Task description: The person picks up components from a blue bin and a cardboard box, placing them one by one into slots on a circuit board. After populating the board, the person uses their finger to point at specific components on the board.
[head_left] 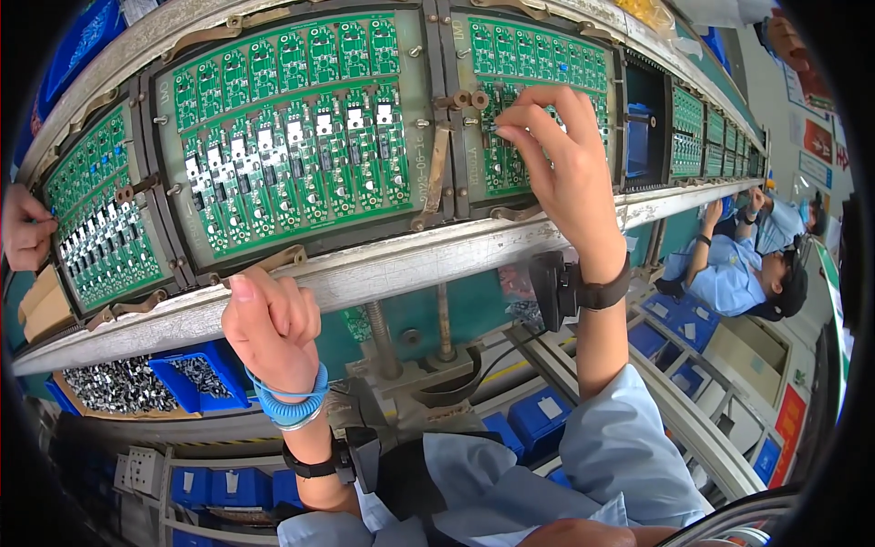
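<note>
My right hand [567,169] reaches over a green circuit board panel [492,46] in a dark frame. Thumb and forefinger are pinched at its lower left part, on a small electronic component [500,130] mostly hidden by the fingertips. A blue part [562,68] stands on the upper rows of the same panel. My left hand [272,328] is curled closed at the near metal rail [392,269]; whatever lies inside its fingers is hidden. In front of it, a larger framed circuit board panel [292,146] carries rows of black and silver components.
Further panels run along the line, one at left [100,214] with another person's hand [25,228] beside it. Below the rail sit a blue bin [202,376] and a heap of small components [118,387]. Co-workers in blue [734,273] sit at right.
</note>
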### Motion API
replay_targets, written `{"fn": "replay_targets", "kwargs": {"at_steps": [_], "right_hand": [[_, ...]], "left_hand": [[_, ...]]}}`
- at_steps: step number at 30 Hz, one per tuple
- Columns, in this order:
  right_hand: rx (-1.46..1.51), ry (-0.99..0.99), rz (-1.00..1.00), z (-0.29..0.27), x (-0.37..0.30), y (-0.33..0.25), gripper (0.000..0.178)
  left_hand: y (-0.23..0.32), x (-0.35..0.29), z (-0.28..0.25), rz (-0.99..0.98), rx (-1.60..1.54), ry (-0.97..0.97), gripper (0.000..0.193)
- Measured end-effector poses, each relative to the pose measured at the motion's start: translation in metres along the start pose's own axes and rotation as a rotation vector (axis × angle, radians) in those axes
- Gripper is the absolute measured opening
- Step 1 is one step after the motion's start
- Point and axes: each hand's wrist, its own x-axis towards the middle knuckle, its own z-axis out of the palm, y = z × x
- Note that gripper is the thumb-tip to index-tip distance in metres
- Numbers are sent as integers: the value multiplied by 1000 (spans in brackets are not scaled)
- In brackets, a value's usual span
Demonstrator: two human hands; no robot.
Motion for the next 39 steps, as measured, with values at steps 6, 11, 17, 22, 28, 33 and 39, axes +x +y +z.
{"fn": "replay_targets", "kwargs": {"at_steps": [6, 11, 17, 22, 28, 33, 39], "right_hand": [[-6, 20, -18, 5, -2, 0, 12], [-30, 35, -32, 8, -5, 0, 12], [-31, 18, -49, 12, -6, 6, 12], [-54, 45, -54, 11, -6, 5, 12], [-71, 30, -45, 7, -13, 5, 12], [-75, -35, -73, 0, -13, 4, 14], [-135, -66, -120, -1, -8, 0, 14]], "left_hand": [[-1, -1, 1, 10, 10, -8, 46], [-2, -2, -2, 8, -9, -12, 48], [-6, -1, 1, 15, 11, -9, 47], [-8, -2, -6, 31, -41, -51, 45], [-5, -14, 38, 372, 569, -440, 28], [-20, -16, 83, 165, 1096, -569, 40], [-28, -10, 102, 20, 1345, -599, 60]]}}
